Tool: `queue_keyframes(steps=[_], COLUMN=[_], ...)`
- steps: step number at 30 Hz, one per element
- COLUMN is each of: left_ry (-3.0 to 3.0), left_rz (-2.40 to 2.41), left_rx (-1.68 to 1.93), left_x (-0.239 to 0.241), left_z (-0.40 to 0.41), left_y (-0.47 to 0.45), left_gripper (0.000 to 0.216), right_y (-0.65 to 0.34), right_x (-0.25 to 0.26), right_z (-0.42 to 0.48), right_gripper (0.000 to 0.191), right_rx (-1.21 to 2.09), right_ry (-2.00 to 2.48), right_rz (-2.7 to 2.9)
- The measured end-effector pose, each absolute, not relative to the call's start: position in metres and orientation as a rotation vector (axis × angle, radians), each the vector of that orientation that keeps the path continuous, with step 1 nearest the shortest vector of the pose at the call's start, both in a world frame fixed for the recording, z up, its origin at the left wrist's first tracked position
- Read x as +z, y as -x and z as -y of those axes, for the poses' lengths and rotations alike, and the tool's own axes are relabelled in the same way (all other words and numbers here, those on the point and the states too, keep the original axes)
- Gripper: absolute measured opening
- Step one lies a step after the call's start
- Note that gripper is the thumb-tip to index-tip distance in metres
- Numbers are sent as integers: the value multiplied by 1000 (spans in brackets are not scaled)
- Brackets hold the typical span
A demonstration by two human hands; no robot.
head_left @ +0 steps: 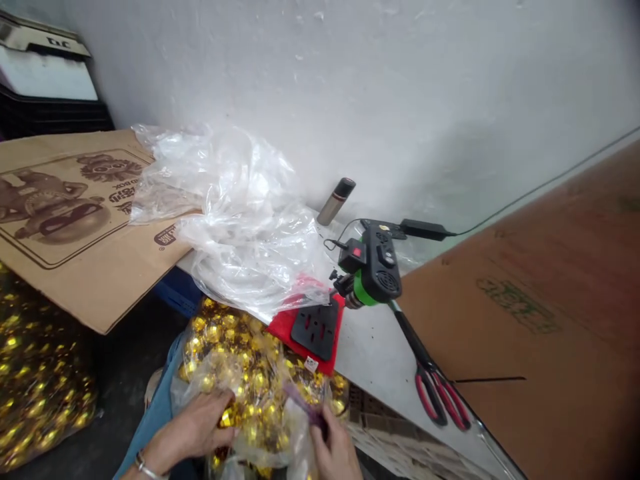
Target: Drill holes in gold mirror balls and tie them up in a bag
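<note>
A clear plastic bag (250, 373) full of shiny gold-wrapped pieces rests on my lap at the bottom middle. My left hand (193, 430) presses against the bag's left side, fingers curled around some gold pieces through the plastic. My right hand (335, 450) pinches the bag's plastic at its right edge, near a purple strip (305, 403). A bracelet sits on my left wrist.
Crumpled clear plastic (235, 213) lies on the white table (373, 357), beside a black hand-held device with a green ring (375, 267), a red pad (300, 330), red-handled scissors (435, 387) and a metal cylinder (336, 200). Cardboard sheets (75, 213) flank both sides. More gold pieces (35, 380) lie at the left.
</note>
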State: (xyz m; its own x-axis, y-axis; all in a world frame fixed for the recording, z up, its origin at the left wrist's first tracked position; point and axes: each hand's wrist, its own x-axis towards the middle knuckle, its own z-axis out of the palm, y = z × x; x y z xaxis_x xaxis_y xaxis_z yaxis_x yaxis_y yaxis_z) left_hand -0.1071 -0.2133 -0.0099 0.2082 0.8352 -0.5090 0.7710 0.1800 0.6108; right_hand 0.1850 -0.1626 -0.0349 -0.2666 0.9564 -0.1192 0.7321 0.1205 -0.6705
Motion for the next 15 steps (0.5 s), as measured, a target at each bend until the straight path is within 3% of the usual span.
queue_keyframes(steps=[3, 7, 11, 15], left_ry=[-1622, -1446, -1346, -1558], left_rz=[-1565, -1596, -1694, -1786], left_rx=[-11, 263, 483, 368], left_x=[-22, -38, -32, -36], left_z=[220, 219, 213, 236], left_y=[113, 113, 107, 133], left_gripper=[50, 48, 58, 59], right_y=[-201, -195, -182, -200], right_x=[-22, -8, 3, 4], right_z=[155, 154, 152, 161], right_gripper=[33, 42, 45, 48], right_rx=[1057, 1122, 1137, 998], right_ry=[1571, 1434, 1406, 1563], right_rz=[1376, 738, 706, 1060])
